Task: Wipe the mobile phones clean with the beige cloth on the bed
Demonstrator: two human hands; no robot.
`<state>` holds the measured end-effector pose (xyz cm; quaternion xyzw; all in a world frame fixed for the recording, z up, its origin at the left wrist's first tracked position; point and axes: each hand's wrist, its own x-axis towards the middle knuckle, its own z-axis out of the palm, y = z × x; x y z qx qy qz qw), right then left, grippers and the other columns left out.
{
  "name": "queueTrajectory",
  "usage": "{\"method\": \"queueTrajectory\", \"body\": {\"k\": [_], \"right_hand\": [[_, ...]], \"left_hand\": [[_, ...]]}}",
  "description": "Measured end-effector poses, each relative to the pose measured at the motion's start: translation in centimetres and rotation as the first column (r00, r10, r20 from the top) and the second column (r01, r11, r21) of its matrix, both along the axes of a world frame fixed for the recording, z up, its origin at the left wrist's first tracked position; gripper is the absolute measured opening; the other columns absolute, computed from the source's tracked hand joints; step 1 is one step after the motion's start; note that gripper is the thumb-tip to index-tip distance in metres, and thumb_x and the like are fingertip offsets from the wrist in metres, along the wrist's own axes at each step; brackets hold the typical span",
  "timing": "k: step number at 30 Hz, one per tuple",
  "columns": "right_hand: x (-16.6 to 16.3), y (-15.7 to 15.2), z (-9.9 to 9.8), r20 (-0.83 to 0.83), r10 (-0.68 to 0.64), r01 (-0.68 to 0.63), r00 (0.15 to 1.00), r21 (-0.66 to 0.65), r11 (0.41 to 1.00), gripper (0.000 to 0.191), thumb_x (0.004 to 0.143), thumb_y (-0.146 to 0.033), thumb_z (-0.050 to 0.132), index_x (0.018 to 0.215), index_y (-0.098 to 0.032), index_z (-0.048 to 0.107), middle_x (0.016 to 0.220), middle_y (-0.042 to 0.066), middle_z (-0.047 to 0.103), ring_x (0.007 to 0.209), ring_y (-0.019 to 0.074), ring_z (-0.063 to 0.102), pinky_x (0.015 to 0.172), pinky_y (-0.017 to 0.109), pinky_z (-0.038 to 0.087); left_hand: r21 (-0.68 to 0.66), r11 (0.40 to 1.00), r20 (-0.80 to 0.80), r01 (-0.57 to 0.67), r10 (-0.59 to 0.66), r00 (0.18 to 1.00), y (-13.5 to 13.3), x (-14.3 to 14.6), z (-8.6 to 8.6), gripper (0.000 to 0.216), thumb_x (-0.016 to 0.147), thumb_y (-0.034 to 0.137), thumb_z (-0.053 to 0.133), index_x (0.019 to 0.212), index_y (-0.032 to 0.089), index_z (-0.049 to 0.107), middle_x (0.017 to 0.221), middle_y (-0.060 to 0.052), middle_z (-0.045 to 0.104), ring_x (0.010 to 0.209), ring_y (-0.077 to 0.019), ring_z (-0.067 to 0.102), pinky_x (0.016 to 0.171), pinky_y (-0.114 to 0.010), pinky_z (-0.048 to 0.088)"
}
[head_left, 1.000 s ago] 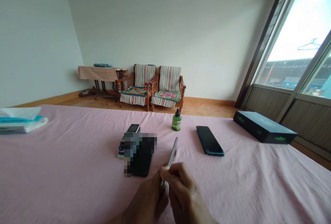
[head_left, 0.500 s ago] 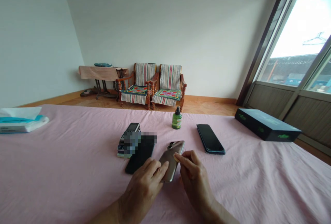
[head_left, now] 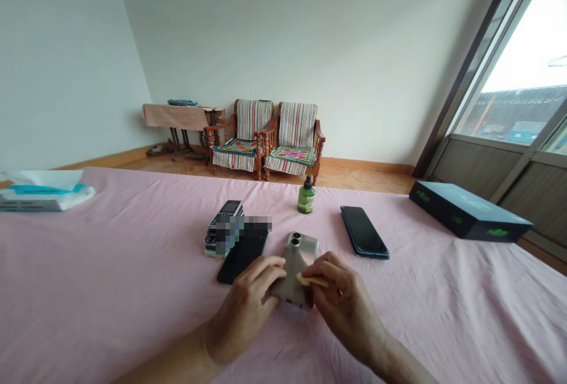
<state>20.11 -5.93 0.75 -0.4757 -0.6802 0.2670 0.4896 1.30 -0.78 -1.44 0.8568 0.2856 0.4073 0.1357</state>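
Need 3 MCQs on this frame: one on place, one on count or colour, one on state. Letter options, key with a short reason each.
1. Where is the green bottle?
A. Beyond the gold phone, on the pink cloth
B. On the dark box
C. On the tissue pack

2. How many striped armchairs stand by the far wall?
A. One
B. Two
C. Four

3. How does the gold phone lie?
A. Screen up
B. Back up, camera lenses showing
C. Standing on its edge

Answers:
1 A: the bottle stands on the pink cloth, farther from the camera than the gold phone.
2 B: two armchairs sit side by side.
3 B: two lenses face up, with the left hand and right hand on the phone's near end.
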Motion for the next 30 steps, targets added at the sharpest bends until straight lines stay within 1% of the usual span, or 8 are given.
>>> {"method": "queueTrajectory", "body": {"k": [3,5,9,13,15,19,26,30], "right_hand": [[0.6,-1.0,1.5,0.191,0.183,-0.187,0.964,0.004,0.982,0.043,0.062,0.01,0.042,0.081,-0.019,0.067,0.085,0.0,0.054,0.07,0.009,0.055,0.059,0.017,0.044],[0.8,-1.2,1.9,0.293,0.208,-0.219,0.933,0.007,0.976,0.045,0.061,0.011,0.041,0.079,-0.02,0.067,0.083,-0.001,0.054,0.068,0.008,0.053,0.059,0.017,0.042],[0.0,-1.1,1.2,0.385,0.205,-0.239,0.9,0.043,0.97,0.042,0.063,0.012,0.043,0.079,-0.02,0.066,0.086,0.001,0.055,0.076,0.011,0.054,0.065,0.02,0.045],[-1.0,-1.0,0.6,0.431,0.168,-0.234,0.886,0.104,0.967,0.04,0.071,0.009,0.042,0.086,-0.019,0.066,0.089,0.004,0.055,0.085,0.0152,0.053,0.073,0.026,0.047],[-0.7,-1.2,0.9,0.466,0.168,-0.238,0.869,0.096,0.967,0.038,0.074,0.008,0.042,0.086,-0.019,0.065,0.089,0.004,0.055,0.084,0.0155,0.052,0.072,0.026,0.047],[0.2,-1.6,1.9,0.508,0.169,-0.228,0.845,0.054,0.972,0.037,0.071,0.01,0.043,0.08,-0.019,0.064,0.086,0.002,0.053,0.081,0.0139,0.053,0.067,0.023,0.045],[-1.6,-1.3,1.6,0.548,0.128,-0.245,0.827,0.145,0.959,0.032,0.079,0.005,0.043,0.084,-0.019,0.064,0.086,0.004,0.057,0.081,0.0166,0.051,0.068,0.026,0.047],[-0.6,-1.6,2.0,0.552,0.142,-0.231,0.822,0.095,0.968,0.033,0.072,0.007,0.042,0.074,-0.019,0.063,0.082,0.003,0.055,0.077,0.0153,0.052,0.064,0.024,0.046]], "left_hand": [[0.064,0.998,-0.014,0.013,-0.012,1.0,0.2,-0.1,0.2,0.045,0.067,-0.007,0.045,0.098,0.02,0.062,0.096,-0.005,0.064,0.093,-0.0207,0.058,0.081,-0.034,0.051],[0.093,0.995,-0.017,0.025,-0.024,1.0,0.2,-0.2,0.3,0.043,0.071,-0.008,0.046,0.099,0.02,0.062,0.093,-0.004,0.065,0.091,-0.0207,0.057,0.079,-0.033,0.052],[0.11,0.992,-0.029,0.066,-0.063,0.998,0.0,-0.1,0.3,0.034,0.079,-0.004,0.051,0.101,0.019,0.062,0.092,-0.005,0.064,0.089,-0.0197,0.057,0.078,-0.032,0.052],[0.119,0.989,-0.025,0.089,-0.087,0.996,-0.1,0.0,0.4,0.024,0.084,0.001,0.054,0.1,0.017,0.062,0.09,-0.005,0.064,0.088,-0.0191,0.058,0.077,-0.031,0.051],[0.109,0.99,-0.014,0.091,-0.09,0.996,0.1,0.0,0.4,0.024,0.085,0.002,0.054,0.1,0.017,0.062,0.09,-0.005,0.064,0.087,-0.0188,0.058,0.077,-0.031,0.051],[0.102,0.989,-0.003,0.103,-0.103,0.995,0.2,0.0,0.5,0.027,0.084,0.0,0.053,0.102,0.018,0.062,0.091,-0.005,0.064,0.089,-0.019,0.058,0.077,-0.031,0.051],[0.062,0.988,-0.041,0.144,-0.142,0.989,-0.3,0.0,1.0,0.017,0.091,0.009,0.05,0.097,0.018,0.064,0.085,-0.004,0.062,0.082,-0.0178,0.058,0.073,-0.029,0.05],[0.088,0.987,-0.013,0.138,-0.137,0.99,-0.1,0.0,0.5,0.016,0.088,0.007,0.054,0.098,0.017,0.063,0.087,-0.005,0.063,0.085,-0.0185,0.058,0.075,-0.03,0.05]]}}
